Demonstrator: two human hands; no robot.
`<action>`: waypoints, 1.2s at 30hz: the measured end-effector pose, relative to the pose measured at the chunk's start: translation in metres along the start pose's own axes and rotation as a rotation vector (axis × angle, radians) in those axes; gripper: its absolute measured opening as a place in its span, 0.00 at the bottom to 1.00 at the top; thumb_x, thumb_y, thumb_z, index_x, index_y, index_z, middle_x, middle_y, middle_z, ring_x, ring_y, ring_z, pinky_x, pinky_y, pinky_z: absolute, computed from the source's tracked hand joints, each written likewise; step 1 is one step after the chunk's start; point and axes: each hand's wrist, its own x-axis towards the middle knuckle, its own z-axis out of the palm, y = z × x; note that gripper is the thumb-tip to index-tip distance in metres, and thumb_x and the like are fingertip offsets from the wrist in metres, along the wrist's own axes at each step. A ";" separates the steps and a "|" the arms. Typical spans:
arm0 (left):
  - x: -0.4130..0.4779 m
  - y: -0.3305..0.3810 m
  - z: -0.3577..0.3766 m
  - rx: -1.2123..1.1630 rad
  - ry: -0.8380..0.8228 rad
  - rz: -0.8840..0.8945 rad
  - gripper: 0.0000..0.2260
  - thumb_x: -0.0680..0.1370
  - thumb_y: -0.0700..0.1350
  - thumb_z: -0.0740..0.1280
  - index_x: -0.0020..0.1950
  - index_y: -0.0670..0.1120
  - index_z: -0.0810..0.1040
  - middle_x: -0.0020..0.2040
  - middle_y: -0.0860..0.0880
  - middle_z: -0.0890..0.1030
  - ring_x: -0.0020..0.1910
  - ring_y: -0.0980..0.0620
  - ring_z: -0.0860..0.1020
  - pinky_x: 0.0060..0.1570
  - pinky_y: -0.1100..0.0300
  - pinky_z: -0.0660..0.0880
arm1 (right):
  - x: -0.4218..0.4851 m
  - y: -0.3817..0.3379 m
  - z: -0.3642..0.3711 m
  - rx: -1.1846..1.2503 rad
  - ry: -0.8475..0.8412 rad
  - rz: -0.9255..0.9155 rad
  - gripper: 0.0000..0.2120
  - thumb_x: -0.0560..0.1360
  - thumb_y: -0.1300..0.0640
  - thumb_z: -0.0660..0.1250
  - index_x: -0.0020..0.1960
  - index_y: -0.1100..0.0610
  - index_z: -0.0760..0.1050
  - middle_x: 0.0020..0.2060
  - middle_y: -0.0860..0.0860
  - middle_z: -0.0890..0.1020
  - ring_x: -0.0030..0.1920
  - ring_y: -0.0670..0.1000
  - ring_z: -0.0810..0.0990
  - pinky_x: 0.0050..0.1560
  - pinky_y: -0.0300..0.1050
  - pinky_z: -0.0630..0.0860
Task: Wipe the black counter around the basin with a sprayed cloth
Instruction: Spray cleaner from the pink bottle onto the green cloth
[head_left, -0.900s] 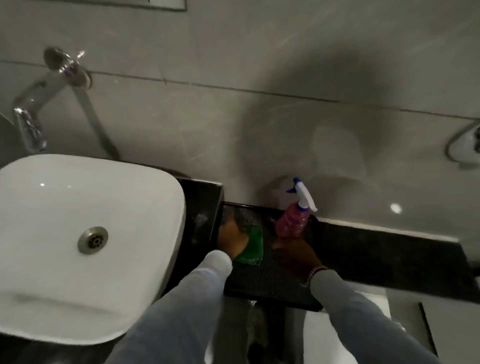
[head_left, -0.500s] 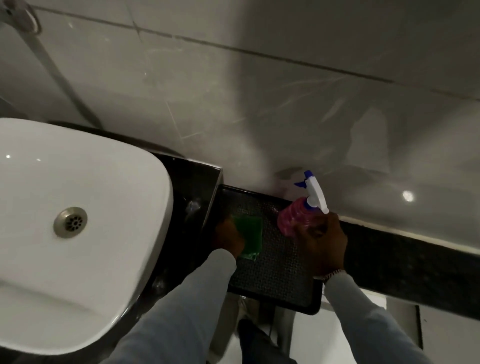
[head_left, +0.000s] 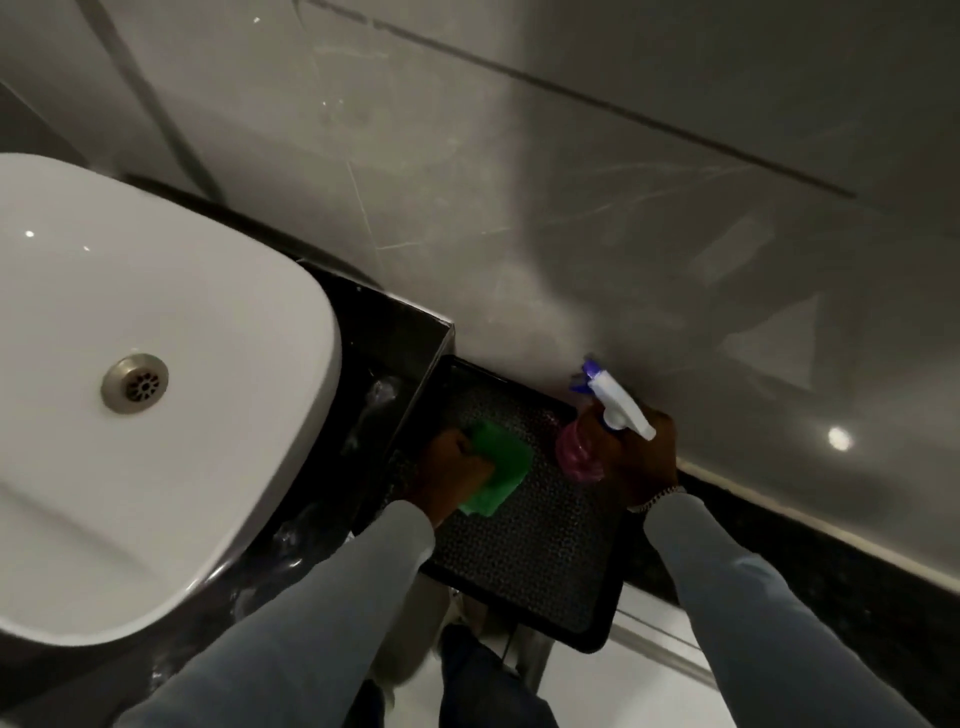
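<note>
While the right hand (head_left: 641, 457) clasped the pink plastic spray bottle (head_left: 579, 452) and the left hand (head_left: 449, 475) pinched the green cloth (head_left: 498, 473) beside it, spray could overshoot onto the black textured tray (head_left: 540, 566) underneath, leaving the black counter (head_left: 379, 358) beyond the left grip untouched.

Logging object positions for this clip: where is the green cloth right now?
The green cloth lies on the black tray right of the basin, under the left hand, left of the pink spray bottle.
</note>
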 end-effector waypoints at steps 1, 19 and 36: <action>-0.004 0.002 0.000 -0.041 -0.016 0.014 0.10 0.69 0.35 0.70 0.38 0.47 0.70 0.41 0.44 0.76 0.43 0.45 0.76 0.41 0.54 0.72 | 0.001 -0.001 -0.003 -0.032 -0.061 -0.068 0.19 0.70 0.70 0.68 0.34 0.46 0.79 0.26 0.45 0.80 0.28 0.43 0.78 0.30 0.37 0.75; -0.087 -0.013 -0.073 -0.696 -0.204 0.197 0.18 0.73 0.26 0.62 0.62 0.35 0.75 0.54 0.38 0.82 0.50 0.41 0.82 0.46 0.52 0.81 | -0.033 -0.074 0.005 -0.637 -1.169 -0.059 0.15 0.74 0.61 0.70 0.59 0.49 0.80 0.53 0.45 0.85 0.52 0.42 0.82 0.62 0.38 0.72; -0.115 -0.032 -0.087 -0.868 -0.278 0.260 0.19 0.73 0.26 0.59 0.56 0.43 0.80 0.48 0.44 0.86 0.47 0.46 0.85 0.40 0.53 0.82 | -0.084 -0.060 0.026 -0.615 -0.410 -0.255 0.10 0.67 0.48 0.77 0.36 0.32 0.80 0.28 0.27 0.78 0.37 0.34 0.80 0.45 0.30 0.74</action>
